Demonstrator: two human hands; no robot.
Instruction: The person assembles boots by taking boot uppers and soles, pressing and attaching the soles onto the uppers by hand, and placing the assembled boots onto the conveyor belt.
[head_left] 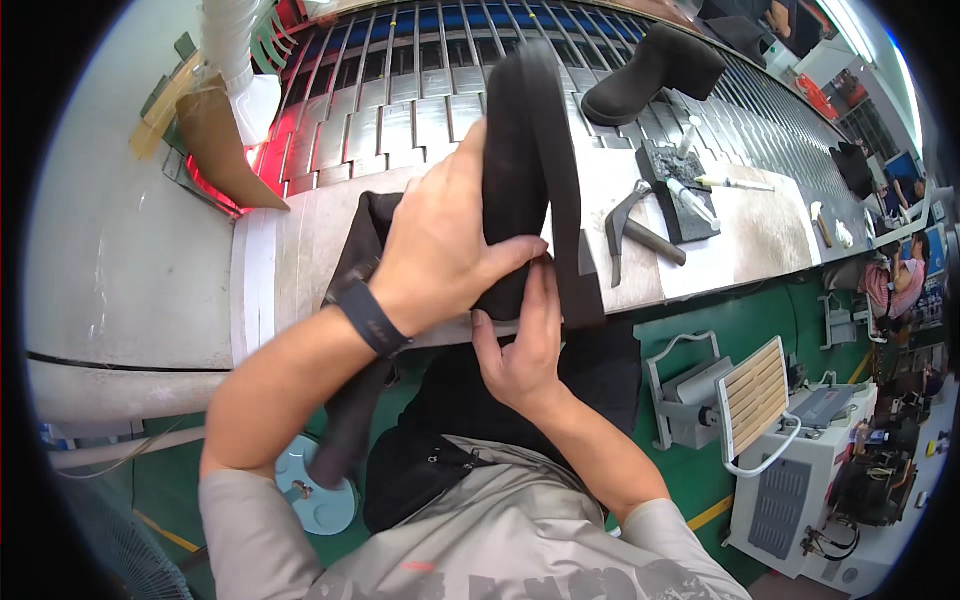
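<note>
A black boot (pixel 512 170) is held up over the front edge of the workbench, toe pointing away from me. A black sole with a heel (pixel 567 190) runs along its right side, and a gap shows between sole and upper toward the heel end. My left hand (pixel 435 230) is wrapped over the upper from the left, thumb reaching across it. Lower down, my right hand (pixel 525 345) grips the boot's heel end between thumb and fingers, fingertips beside the gap. The soft shaft (pixel 350 425) droops under my left forearm.
Another black boot (pixel 655 75) lies on the slatted metal conveyor (pixel 400 120). Right of my hands are a hammer (pixel 640 235) and a dark block (pixel 675 185) bearing a tube and a brush-like tool. A cardboard flap (pixel 225 150) hangs left. A blue stool (pixel 315 490) stands below.
</note>
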